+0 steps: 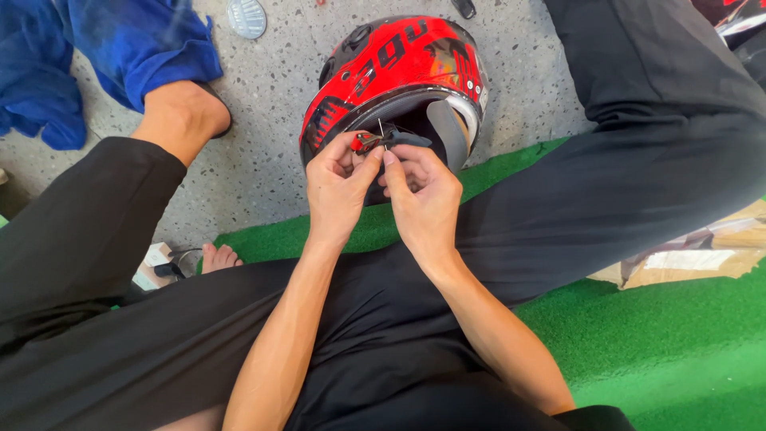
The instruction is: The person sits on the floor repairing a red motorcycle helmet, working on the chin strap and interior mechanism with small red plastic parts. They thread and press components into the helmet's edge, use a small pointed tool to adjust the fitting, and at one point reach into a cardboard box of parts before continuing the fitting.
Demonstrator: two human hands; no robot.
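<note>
Head view: a small red clip (pixel 365 143) on the dark strap (pixel 407 139) sits at the open mouth of the red helmet (pixel 391 72). Left hand (pixel 339 187) pinches the clip, fingers curled shut; right hand (pixel 423 195) pinches the strap beside it. Green mat (pixel 654 327) lies beneath, blue cloth (pixel 120 48) on the floor.

Your left hand (pixel 339 185) and right hand (pixel 423 195) cover the lower rim of the red and black helmet (pixel 395 68), and the small red part (pixel 361 144) pinched at your fingertips is too small to make out — as is the thin pin rising beside it. Whatever your fingers curl around stays hidden. The blue cloth (pixel 104 48) runs off the top and left edges; the cardboard (pixel 702 251) is cut off at the right edge, and the round metal disc (pixel 246 16) at the top.
</note>
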